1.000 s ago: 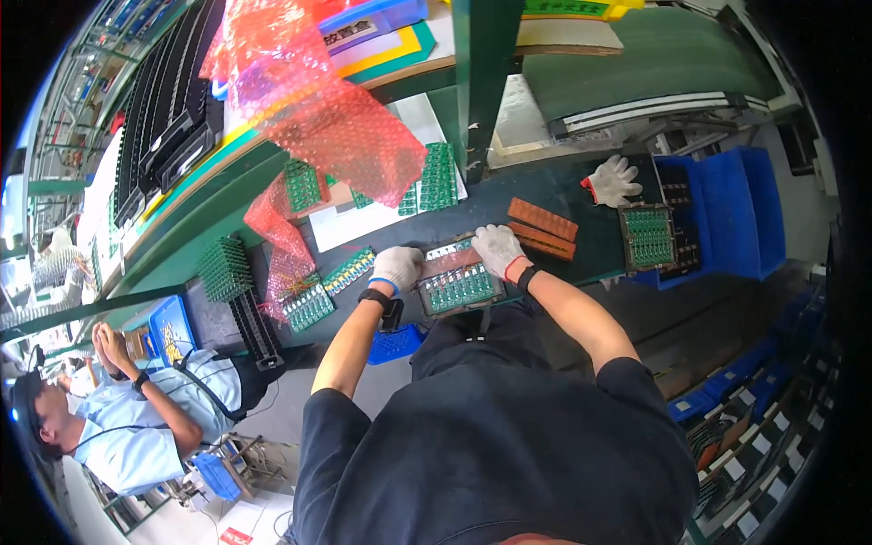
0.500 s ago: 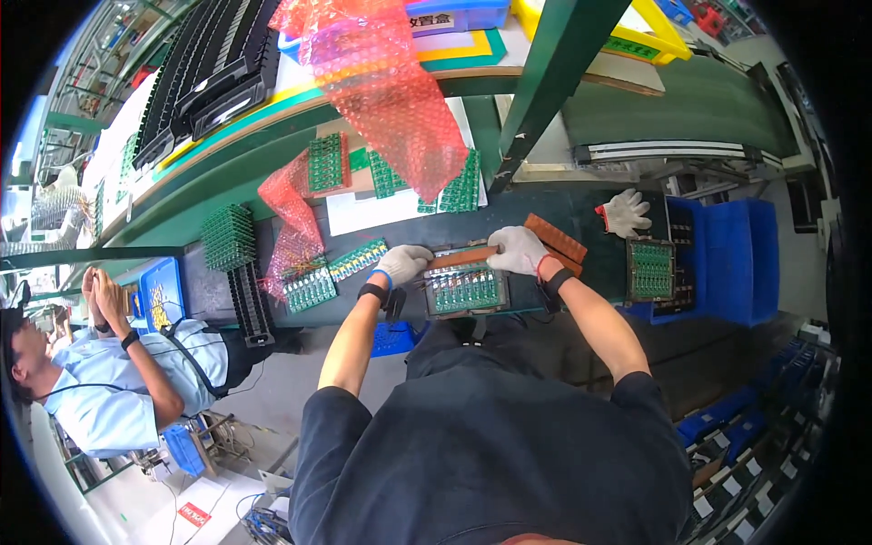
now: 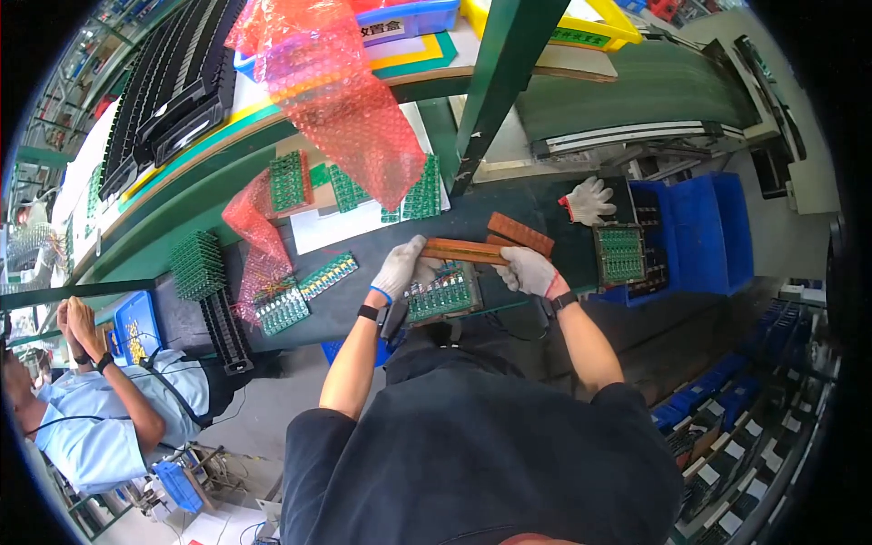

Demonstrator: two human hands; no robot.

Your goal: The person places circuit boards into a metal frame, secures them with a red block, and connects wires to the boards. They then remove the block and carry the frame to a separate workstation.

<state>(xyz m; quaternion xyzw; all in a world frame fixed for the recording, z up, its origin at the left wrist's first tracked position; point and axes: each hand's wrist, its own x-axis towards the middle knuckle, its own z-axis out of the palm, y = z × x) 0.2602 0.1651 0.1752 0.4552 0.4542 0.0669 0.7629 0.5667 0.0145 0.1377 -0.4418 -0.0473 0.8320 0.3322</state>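
Observation:
Both my hands wear white knit gloves. A long reddish-brown bar (image 3: 465,251) stretches between them, its left end in my left hand (image 3: 398,270) and its right end in my right hand (image 3: 529,272); each is closed on it. Just below the bar lies a green circuit-board panel (image 3: 440,297) in a dark frame, partly covered by my left hand and the bar. Behind my right hand are more reddish-brown bars (image 3: 522,233) on the dark bench.
Farther right lie a framed green board (image 3: 621,254), a spare white glove (image 3: 589,201) and blue bins (image 3: 704,236). Leftward are loose circuit boards (image 3: 283,311), stacked boards (image 3: 196,263) and red bubble wrap (image 3: 341,109). A green post (image 3: 495,86) rises behind. A co-worker (image 3: 100,418) is at left.
The bar has come up from along the framed board's far edge and its right end has swung nearer me. My hands are farther apart, at its two ends. The whole view has shifted.

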